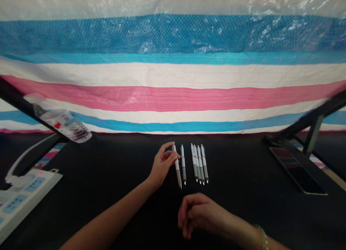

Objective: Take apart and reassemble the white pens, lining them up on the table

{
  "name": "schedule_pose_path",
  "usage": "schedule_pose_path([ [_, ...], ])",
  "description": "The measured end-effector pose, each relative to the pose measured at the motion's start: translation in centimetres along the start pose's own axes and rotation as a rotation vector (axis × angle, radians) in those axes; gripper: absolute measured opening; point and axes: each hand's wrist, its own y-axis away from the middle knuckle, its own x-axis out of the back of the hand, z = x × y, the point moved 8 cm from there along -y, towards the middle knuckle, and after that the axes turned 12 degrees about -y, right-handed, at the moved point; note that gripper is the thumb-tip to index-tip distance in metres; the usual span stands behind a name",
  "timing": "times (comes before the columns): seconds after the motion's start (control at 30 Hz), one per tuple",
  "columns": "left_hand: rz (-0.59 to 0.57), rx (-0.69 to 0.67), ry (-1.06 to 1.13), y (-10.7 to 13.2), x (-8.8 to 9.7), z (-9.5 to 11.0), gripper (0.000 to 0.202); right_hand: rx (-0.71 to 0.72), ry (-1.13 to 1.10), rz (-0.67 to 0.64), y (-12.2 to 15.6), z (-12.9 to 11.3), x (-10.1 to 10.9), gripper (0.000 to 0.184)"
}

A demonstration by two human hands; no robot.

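Note:
My left hand [161, 165] grips a white pen with a grey grip [177, 170] near its upper end, the tip pointing toward me. Just right of it lies a second pen [183, 164] of the same kind, apart from the held one. Farther right, several more such pens [199, 163] lie side by side in a close group, tips toward me. Below the pens is my right hand [198, 212], its fingers loosely curled and apart, with nothing visible in them.
A white power strip [29, 192] with a plugged cable sits at the left. A clear plastic bottle [66, 123] leans beyond it near a black bar. At the right, a dark phone [297, 170] lies by a black support [310, 134]. A striped sheet [173, 98] hangs behind the black table [108, 170].

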Motion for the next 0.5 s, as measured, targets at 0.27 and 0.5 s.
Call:
schedule_pose_path([
  [0.27,0.105,-0.227,-0.431,-0.5,1.1,1.4,0.052,-0.008,0.014,0.009,-0.1,-0.1,-0.2,0.014],
  [0.5,0.02,-0.405,-0.698,1.5,-0.7,2.7,0.042,0.044,0.491,0.049,1.4,-2.6,-1.9,0.01],
])
